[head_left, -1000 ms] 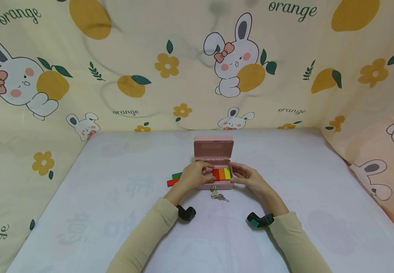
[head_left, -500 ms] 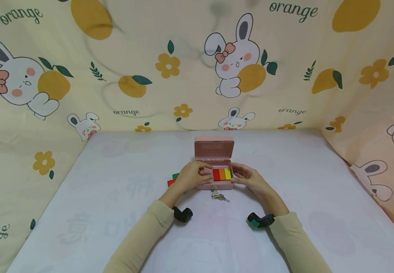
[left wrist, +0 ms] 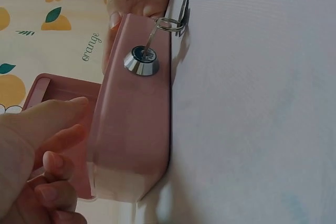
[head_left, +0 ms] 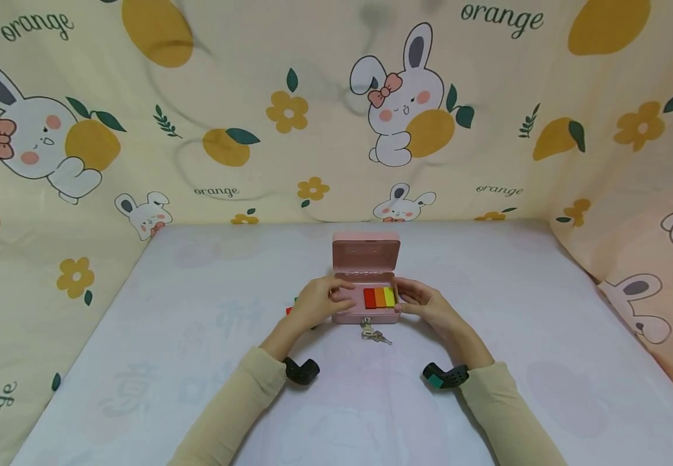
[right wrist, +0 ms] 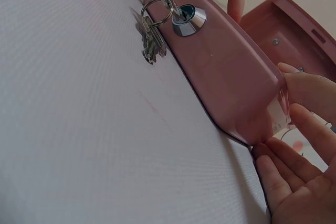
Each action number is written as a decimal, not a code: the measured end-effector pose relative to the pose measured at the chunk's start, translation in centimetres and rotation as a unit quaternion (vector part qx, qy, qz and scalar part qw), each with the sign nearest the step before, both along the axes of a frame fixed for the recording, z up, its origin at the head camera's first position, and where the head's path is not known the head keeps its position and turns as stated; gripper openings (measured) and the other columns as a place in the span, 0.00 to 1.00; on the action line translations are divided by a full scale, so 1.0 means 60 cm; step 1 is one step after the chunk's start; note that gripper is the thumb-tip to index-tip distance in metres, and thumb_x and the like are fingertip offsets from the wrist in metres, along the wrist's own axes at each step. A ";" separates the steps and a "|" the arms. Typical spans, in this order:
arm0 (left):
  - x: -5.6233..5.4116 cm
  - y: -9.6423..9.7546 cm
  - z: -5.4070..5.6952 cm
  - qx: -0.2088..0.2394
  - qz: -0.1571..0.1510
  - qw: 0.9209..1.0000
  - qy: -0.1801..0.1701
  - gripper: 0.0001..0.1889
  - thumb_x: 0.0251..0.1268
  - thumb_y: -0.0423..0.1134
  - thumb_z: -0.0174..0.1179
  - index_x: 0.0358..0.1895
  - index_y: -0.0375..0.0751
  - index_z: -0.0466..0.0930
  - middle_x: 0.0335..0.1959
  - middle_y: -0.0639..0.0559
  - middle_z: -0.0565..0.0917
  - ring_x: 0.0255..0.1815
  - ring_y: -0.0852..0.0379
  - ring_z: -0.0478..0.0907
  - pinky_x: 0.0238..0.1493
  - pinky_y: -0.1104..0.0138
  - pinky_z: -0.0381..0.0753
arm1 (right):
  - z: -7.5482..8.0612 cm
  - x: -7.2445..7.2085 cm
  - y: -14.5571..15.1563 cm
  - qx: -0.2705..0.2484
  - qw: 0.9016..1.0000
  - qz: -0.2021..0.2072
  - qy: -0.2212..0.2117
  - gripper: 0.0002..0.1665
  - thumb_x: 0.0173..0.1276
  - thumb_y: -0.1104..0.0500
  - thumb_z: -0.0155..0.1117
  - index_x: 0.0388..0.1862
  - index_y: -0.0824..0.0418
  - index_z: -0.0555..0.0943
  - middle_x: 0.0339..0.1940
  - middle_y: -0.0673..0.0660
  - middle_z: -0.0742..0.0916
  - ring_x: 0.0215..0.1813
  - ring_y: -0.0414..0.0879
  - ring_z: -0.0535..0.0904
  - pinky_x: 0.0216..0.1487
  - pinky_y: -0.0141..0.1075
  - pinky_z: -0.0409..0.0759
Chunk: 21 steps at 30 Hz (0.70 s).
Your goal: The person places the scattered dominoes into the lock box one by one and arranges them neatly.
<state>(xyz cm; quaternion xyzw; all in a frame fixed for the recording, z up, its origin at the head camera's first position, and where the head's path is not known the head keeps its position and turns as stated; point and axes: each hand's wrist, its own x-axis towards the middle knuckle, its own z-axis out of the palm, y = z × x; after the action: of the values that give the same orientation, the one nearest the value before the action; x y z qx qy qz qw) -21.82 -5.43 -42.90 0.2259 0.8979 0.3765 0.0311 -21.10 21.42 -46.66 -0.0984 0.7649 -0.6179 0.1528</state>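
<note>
Head view: we are seeing the box (head_left: 345,318) sitting on the table (head_left: 226,272), its lid (head_left: 365,254) standing raised at the back. Inside, toward the right end, a red block (head_left: 369,298), an orange block (head_left: 380,298) and a yellow block (head_left: 390,297) are lying side by side in a row. We are finding the left hand (head_left: 316,303) reaching over the box's left end, its fingers released and loosely bent; we cannot tell whether it is touching the rim. The right hand (head_left: 426,304) is grasping the right end. Just left of the left hand, a red piece (head_left: 288,310) and a green piece (head_left: 296,300) are showing, mostly hidden, while the keys (head_left: 380,337) are hanging at the front. Left wrist view: we are seeing a key sitting in the lock (left wrist: 135,66) on the front wall, its ring carrying more keys, and the left hand's fingers are spreading in front of the lid. Right wrist view: we are watching the right hand's digits pressing at the rim and lower corner, with the left hand's fingertips showing beyond the front wall.
</note>
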 end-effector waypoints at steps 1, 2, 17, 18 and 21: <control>0.001 -0.001 0.000 0.001 0.000 1.000 0.001 0.17 0.57 0.41 0.69 0.49 0.41 0.84 0.20 0.56 0.67 0.23 0.62 0.64 0.25 0.75 0.58 | 0.000 0.000 0.000 0.000 1.000 0.000 0.000 0.40 0.66 0.60 0.65 0.74 0.62 0.61 0.75 0.65 0.66 0.78 0.60 0.59 0.66 0.31 0.65; 0.001 -0.003 0.000 0.001 0.000 1.000 0.001 0.17 0.57 0.41 0.69 0.49 0.41 0.85 0.20 0.56 0.67 0.23 0.62 0.64 0.25 0.75 0.58 | 0.000 0.000 0.000 -0.001 1.000 0.000 0.000 0.40 0.66 0.60 0.64 0.74 0.62 0.61 0.76 0.65 0.65 0.78 0.60 0.59 0.66 0.31 0.65; 0.012 -0.028 0.006 0.015 0.007 1.000 -0.008 0.16 0.57 0.39 0.68 0.49 0.40 0.85 0.21 0.55 0.67 0.26 0.61 0.64 0.29 0.74 0.59 | 0.000 0.002 0.000 -0.002 1.000 0.005 0.006 0.39 0.66 0.61 0.64 0.73 0.63 0.61 0.75 0.66 0.66 0.77 0.61 0.60 0.66 0.29 0.68; 0.013 -0.029 0.006 0.016 0.008 1.000 -0.008 0.16 0.57 0.39 0.68 0.49 0.40 0.85 0.21 0.55 0.67 0.26 0.61 0.63 0.29 0.74 0.59 | 0.000 0.002 0.000 -0.002 1.000 0.006 0.006 0.39 0.66 0.61 0.64 0.73 0.63 0.61 0.75 0.66 0.66 0.77 0.61 0.61 0.67 0.30 0.68; 0.013 -0.034 0.005 0.011 0.009 1.000 -0.004 0.16 0.57 0.40 0.68 0.49 0.40 0.85 0.20 0.55 0.66 0.26 0.61 0.63 0.29 0.73 0.59 | 0.002 0.002 -0.001 0.000 1.000 0.006 0.007 0.39 0.65 0.61 0.64 0.73 0.64 0.61 0.74 0.66 0.67 0.76 0.61 0.61 0.67 0.32 0.68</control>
<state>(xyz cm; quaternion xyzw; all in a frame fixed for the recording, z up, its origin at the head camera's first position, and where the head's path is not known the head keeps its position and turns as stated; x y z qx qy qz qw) -21.02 -7.49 -42.61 0.2166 0.8954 0.3879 0.0291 -21.01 21.36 -46.55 -0.1073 0.7653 -0.6164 0.1513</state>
